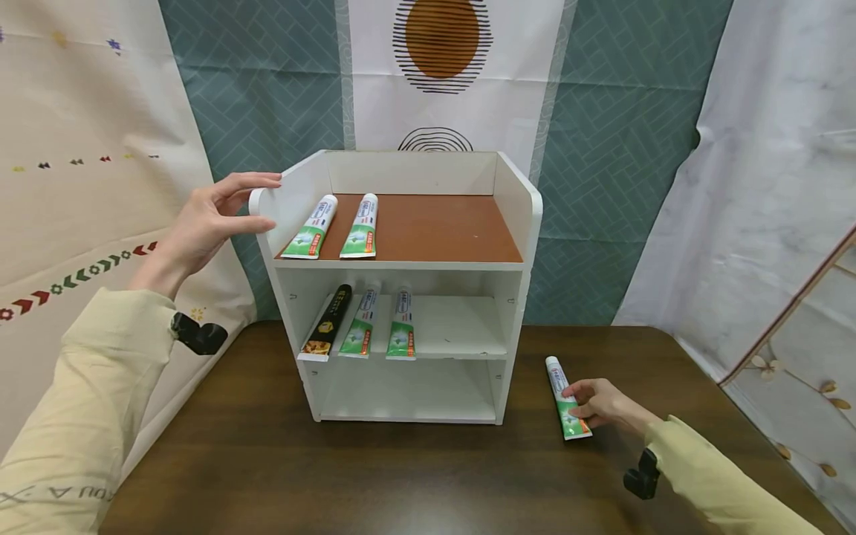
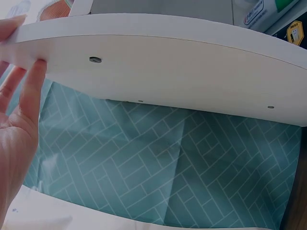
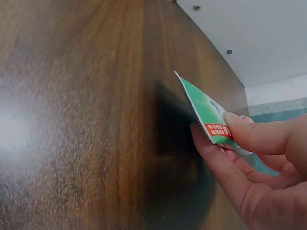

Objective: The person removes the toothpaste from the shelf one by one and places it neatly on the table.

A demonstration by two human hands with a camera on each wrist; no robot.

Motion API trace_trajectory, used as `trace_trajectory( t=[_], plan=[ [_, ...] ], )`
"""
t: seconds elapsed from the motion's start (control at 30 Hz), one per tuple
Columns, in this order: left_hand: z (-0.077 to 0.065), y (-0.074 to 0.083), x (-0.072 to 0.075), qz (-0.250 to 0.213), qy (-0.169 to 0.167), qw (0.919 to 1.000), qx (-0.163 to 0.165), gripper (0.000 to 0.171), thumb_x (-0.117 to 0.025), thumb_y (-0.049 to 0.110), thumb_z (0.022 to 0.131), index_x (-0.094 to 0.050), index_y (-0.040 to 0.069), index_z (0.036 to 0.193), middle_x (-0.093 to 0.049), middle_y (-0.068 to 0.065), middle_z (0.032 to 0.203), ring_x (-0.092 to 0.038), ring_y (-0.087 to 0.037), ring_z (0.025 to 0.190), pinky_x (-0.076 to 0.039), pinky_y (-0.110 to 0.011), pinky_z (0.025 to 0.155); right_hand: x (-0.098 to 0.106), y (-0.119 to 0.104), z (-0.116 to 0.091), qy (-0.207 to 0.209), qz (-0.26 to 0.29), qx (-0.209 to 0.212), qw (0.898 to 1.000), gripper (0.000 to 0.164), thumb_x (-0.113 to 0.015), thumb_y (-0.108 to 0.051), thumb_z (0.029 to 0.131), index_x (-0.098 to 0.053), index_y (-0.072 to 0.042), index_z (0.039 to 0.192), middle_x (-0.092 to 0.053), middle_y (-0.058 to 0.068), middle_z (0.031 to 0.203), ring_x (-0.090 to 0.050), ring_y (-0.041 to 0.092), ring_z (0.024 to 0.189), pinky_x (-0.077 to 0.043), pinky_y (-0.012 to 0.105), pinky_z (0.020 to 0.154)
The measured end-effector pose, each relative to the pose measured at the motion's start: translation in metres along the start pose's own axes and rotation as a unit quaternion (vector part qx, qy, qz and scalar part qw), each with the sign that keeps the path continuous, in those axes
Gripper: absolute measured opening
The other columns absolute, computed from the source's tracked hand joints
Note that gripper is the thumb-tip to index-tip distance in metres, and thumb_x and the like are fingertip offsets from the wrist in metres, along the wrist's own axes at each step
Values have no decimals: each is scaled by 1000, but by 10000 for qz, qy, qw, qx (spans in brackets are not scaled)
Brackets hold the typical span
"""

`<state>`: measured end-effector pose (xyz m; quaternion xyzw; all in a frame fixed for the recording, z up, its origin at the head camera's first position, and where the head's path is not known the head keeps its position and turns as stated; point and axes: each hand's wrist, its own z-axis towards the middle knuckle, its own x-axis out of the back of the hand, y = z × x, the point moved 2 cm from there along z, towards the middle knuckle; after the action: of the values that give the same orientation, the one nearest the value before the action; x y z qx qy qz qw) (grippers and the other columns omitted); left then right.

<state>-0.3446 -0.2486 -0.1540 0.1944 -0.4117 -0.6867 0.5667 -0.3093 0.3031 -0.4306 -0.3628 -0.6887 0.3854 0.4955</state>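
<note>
Toothpaste tube, white with a green lower end and flat crimp (image 1: 562, 402), is right of the three-tier white shelf unit (image 1: 401, 265), pinched in the right hand (image 1: 603, 401), by far the nearer of the two hands. Its long axis runs away from the person, white cap (image 1: 551, 361) farther off and angled toward the unit; whether it fully rests on the dark brown wooden tabletop (image 1: 401, 475) is hard to tell. The left hand (image 1: 204, 221) grips the unit's upper left side panel (image 1: 297, 197).
</note>
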Motion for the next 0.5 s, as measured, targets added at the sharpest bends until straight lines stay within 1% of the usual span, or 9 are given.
trace_trajectory(
  t=[0.17, 0.3, 0.5],
  plan=[
    [-1, -1, -1, 69, 26, 9999, 81, 48, -65, -16, 74, -57, -1, 119, -44, -10, 131, -34, -20, 123, -37, -22, 84, 1, 6, 1, 46, -126, 62, 9999, 33, -65, 11, 77, -50, 15, 106, -55, 14, 88, -57, 21, 70, -50, 38, 57],
    [0, -2, -1, 66, 19, 9999, 83, 47, -65, -15, 74, -57, -1, 119, -43, -11, 131, -34, -20, 123, -38, -22, 83, 1, 10, 2, 70, -250, 145, 9996, 32, -65, 12, 75, -50, 14, 103, -54, 14, 86, -57, 21, 68, -50, 37, 55],
    [0, -1, 0, 44, 19, 10000, 15, 47, -64, -16, 75, -57, -1, 118, -43, -11, 132, -35, -21, 122, -40, -22, 80, 0, 4, 5, -37, -512, 405, 9979, 29, -62, 16, 74, -49, 12, 100, -52, 16, 88, -55, 22, 68, -49, 38, 54]
  ],
)
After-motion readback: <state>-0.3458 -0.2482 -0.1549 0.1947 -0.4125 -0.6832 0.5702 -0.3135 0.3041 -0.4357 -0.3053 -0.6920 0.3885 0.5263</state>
